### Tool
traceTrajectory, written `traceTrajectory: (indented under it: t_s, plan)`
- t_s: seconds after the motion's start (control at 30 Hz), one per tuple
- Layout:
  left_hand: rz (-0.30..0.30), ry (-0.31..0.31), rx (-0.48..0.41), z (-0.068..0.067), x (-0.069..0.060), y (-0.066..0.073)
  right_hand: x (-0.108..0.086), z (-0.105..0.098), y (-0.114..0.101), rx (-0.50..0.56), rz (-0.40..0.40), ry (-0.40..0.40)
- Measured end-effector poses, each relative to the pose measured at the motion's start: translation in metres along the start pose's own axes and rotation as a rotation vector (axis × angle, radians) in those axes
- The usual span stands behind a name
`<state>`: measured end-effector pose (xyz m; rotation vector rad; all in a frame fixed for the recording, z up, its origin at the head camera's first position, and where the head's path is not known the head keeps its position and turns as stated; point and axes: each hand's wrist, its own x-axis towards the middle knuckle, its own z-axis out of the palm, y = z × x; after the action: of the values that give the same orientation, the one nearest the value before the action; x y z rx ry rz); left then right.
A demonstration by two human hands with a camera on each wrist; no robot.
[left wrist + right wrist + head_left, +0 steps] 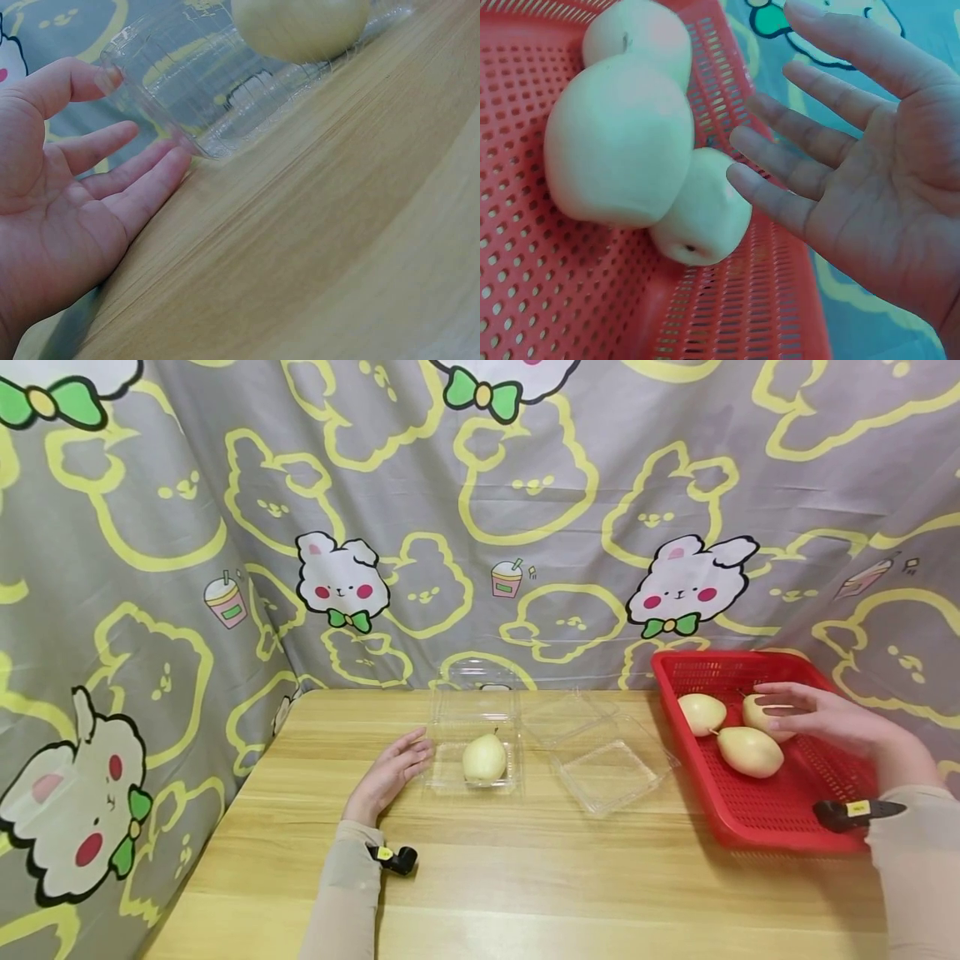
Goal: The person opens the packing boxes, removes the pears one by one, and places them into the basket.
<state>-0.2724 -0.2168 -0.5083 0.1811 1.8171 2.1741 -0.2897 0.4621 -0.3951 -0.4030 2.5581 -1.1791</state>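
Note:
One pale yellow pear (483, 758) stands, stem up, in a clear plastic clamshell box (447, 781) whose lid is raised at the back. My left hand (392, 772) is at the box's left side, fingers spread and relaxed; in the left wrist view its fingertips are at the box's wall. My right hand (832, 718) hovers over the red basket (795, 822) with fingers loosely extended and nothing in them. Several pears, among them a front pear (750, 752) and a left pear (701, 714), lie in the basket; the back pear (705, 206) is nearest the right fingertips.
A second clear clamshell box (611, 772) lies opened out between the first box and the basket. The wooden table (480, 885) meets a patterned grey curtain (420, 485) at the back and left. A black wrist camera (397, 860) is strapped to the left sleeve.

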Motion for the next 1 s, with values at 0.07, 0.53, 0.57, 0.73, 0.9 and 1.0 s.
traceTrajectory:
  t_s: [0.07, 0.53, 0.57, 0.73, 0.9, 1.0]
  plan:
    - [0.001, -0.002, -0.001, 0.000, 0.000, 0.000, -0.001, -0.001, -0.005, -0.010, -0.023, 0.008]
    - [-0.013, 0.016, -0.002, 0.000, 0.002, -0.001, -0.004, -0.002, -0.044, -0.103, -0.103, 0.079]
    - [-0.011, 0.013, 0.004, 0.000, 0.002, 0.000, -0.004, -0.001, -0.047, -0.107, -0.106, 0.081]
    - [-0.012, 0.008, -0.001, 0.001, 0.002, 0.000, -0.005, 0.003, -0.060, -0.079, -0.136, 0.080]
    - [-0.011, 0.008, 0.000, -0.001, 0.001, -0.001, -0.008, 0.010, -0.075, -0.054, -0.168, 0.083]
    - [-0.008, 0.001, 0.002, -0.002, 0.001, -0.001, -0.011, 0.015, -0.082, -0.064, -0.162, 0.093]
